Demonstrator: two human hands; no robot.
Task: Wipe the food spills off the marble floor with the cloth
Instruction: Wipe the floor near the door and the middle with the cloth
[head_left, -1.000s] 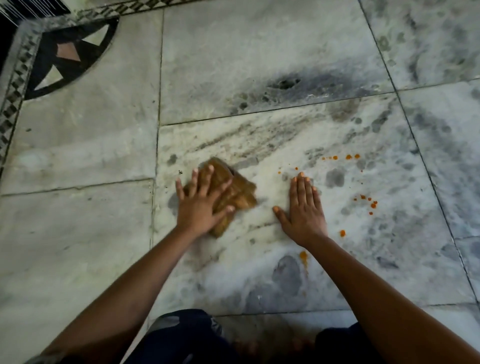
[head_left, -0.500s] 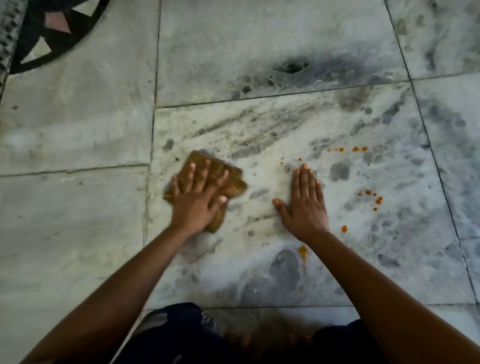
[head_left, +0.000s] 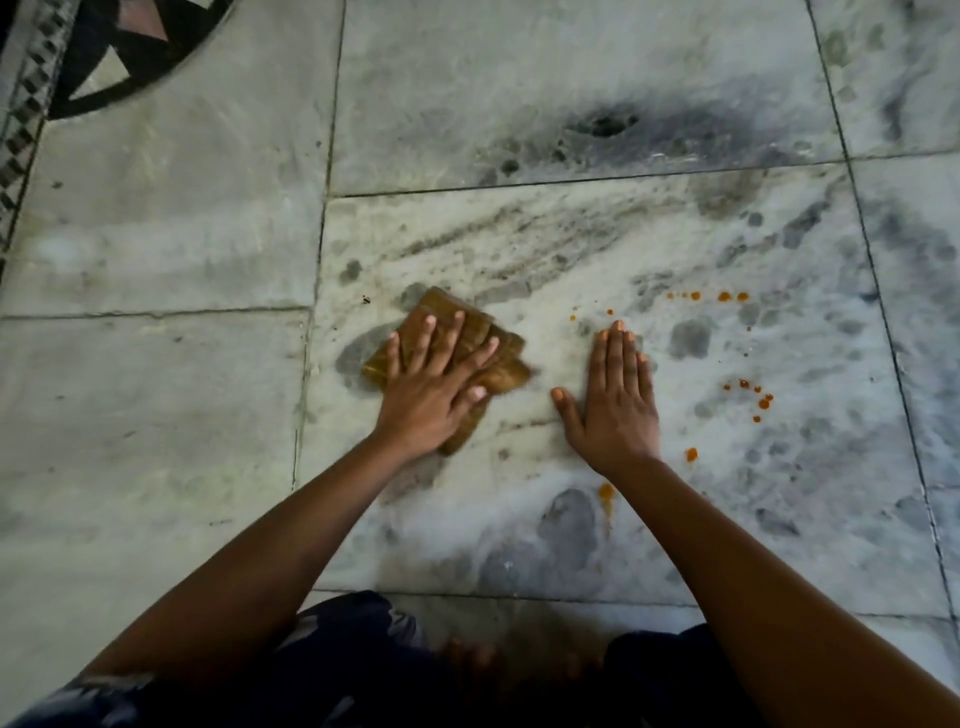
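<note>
Left hand (head_left: 431, 395): flat, fingers spread, pressing a folded brown cloth (head_left: 498, 358) onto the marble floor (head_left: 156, 249); no closed grip, cloth pinned under the palm. Right hand (head_left: 615, 405): just right of the cloth, flat on bare floor, holding nothing. Orange spills (head_left: 756, 397): scattered beyond and right of the right hand.

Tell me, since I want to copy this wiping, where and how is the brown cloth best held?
Hold it from above with a flat palm, as the left hand does: the cloth lies folded flat on the marble floor, leaving no raised edge to pinch. Press fingers spread over its middle; the free right-hand folds point toward the orange spills.
</note>
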